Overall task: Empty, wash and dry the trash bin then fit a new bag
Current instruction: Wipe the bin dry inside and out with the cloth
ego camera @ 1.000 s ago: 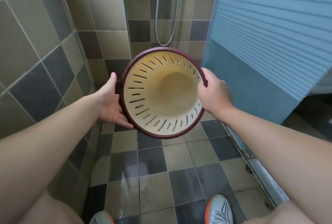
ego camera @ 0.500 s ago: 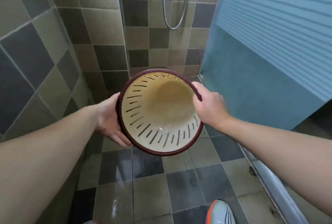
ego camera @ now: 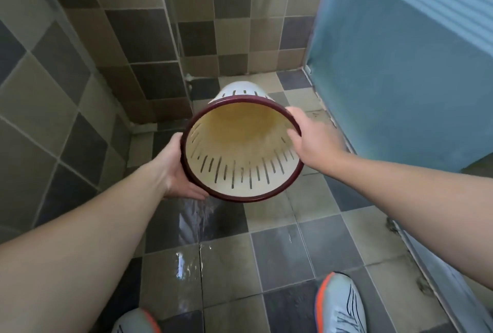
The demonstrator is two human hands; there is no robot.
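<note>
The bin (ego camera: pixel 241 148) now sits lower and tips further toward the person than before, and water (ego camera: pixel 194 215) spills from its rim onto the tiled floor (ego camera: pixel 288 252). The left hand (ego camera: pixel 177 172) cups the bin's underside, fingers straight; the right hand (ego camera: pixel 310 137) curls over the dark red rim.

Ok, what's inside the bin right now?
No trash or bag shows inside the bin: only its yellowed, slotted wall. Water spills from its lower rim onto the floor. The right hand hooks over the rim and covers a patch of the inner wall.
</note>
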